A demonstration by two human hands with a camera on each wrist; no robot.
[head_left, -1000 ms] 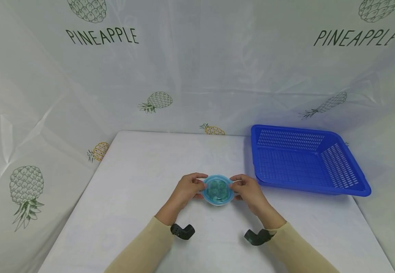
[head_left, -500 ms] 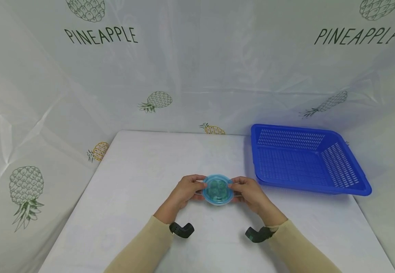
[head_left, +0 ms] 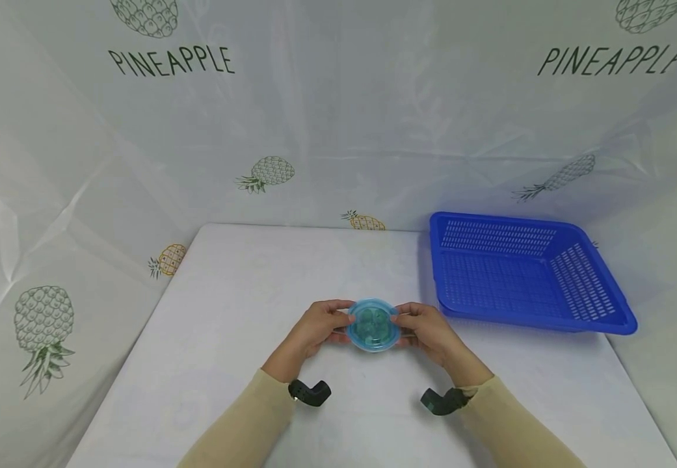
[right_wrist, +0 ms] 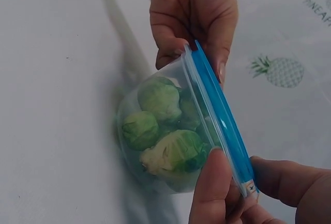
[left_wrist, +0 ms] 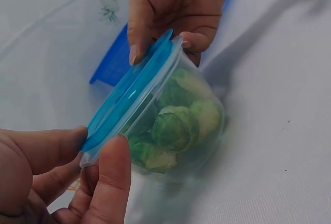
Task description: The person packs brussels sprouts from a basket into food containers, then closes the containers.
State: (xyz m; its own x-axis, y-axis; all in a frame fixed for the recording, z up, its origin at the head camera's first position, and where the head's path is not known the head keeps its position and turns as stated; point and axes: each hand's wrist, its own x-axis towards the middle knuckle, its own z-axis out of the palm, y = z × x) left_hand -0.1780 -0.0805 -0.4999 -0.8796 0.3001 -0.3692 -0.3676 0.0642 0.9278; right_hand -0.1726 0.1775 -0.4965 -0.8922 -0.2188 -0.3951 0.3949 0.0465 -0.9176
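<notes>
A round, clear plastic food container (left_wrist: 207,154) is held between both hands near the middle of the white table. Its blue lid (head_left: 373,325) lies over the rim. Several green Brussels sprouts (right_wrist: 178,151) show through the wall in both wrist views. My left hand (head_left: 317,326) pinches the left side of the rim, thumb on the lid and fingers under the edge. On the opposite side, my right hand (head_left: 430,333) pinches lid and rim together the same way. Whether the container's base touches the table is hard to tell.
A blue perforated plastic basket (head_left: 508,279) stands at the table's back right, just beyond the right hand. White sheeting with printed pineapples (head_left: 272,170) hangs behind and beside the table. A black strap device (head_left: 310,393) sits on each wrist.
The fingers of both hands have shifted slightly along the rim since one second ago. Over the last half second the hands and the food container look almost still.
</notes>
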